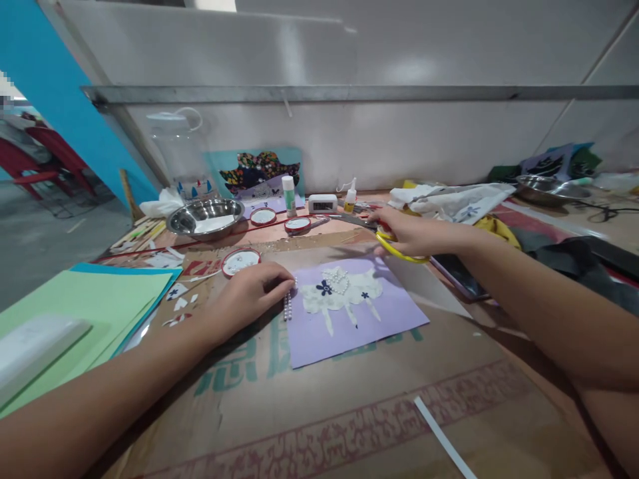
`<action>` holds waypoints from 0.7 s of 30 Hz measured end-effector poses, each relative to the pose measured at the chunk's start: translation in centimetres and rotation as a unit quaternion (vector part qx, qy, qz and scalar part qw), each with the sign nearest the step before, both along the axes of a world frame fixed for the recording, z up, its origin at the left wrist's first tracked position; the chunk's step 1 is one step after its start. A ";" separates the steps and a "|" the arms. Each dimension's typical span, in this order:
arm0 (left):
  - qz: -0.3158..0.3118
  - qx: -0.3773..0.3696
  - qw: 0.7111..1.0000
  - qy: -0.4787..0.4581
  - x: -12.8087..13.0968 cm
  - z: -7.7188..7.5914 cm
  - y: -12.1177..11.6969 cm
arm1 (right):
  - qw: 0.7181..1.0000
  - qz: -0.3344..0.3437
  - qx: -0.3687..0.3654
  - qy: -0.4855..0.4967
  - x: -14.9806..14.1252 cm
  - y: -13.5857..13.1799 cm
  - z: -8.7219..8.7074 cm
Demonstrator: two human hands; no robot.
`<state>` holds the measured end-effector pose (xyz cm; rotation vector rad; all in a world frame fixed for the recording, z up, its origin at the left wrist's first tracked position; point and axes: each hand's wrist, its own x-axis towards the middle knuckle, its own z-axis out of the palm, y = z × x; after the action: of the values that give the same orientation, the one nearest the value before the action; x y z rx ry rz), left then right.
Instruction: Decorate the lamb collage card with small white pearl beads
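Observation:
My left hand (259, 287) is closed, thumb and fingers pinching a short strand of white pearl beads (287, 310) at the left edge of a lilac sheet (319, 349). On that sheet is a white cloth shape with dark blue flowers, a heart outline of beads and white strips below. At the sheet's far right corner, my right hand (417, 231) is closed on scissors with yellow handles (394, 251), their blades pointing left. Part of the handles is hidden by the fingers.
Red-rimmed round dishes (240, 261) with beads, a metal bowl (204, 218), a glue stick (288, 195) and a small glue bottle (350, 198) stand toward the wall. Coloured paper (114, 293) lies left; a phone (459, 276) sits under my right forearm. A white strip (444, 439) lies in front.

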<state>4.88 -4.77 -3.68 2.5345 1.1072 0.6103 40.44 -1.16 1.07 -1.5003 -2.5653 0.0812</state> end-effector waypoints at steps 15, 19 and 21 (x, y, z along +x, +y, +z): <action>0.001 -0.001 1.000 0.000 0.2 -0.1 -0.1 | 0.990 0.104 -0.075 -0.061 -4.8 -4.5 1.7; -0.007 0.017 1.000 0.008 0.2 -0.1 -0.1 | 0.988 0.115 -0.078 -0.070 -5.5 -4.9 1.7; -0.010 0.023 1.000 0.012 0.1 -0.2 -0.2 | 0.988 0.108 -0.077 -0.074 -5.8 -5.0 1.5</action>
<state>5.02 -4.95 -3.85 2.5952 1.0872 0.6082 34.62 -6.21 2.57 -1.3147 -2.8934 0.2062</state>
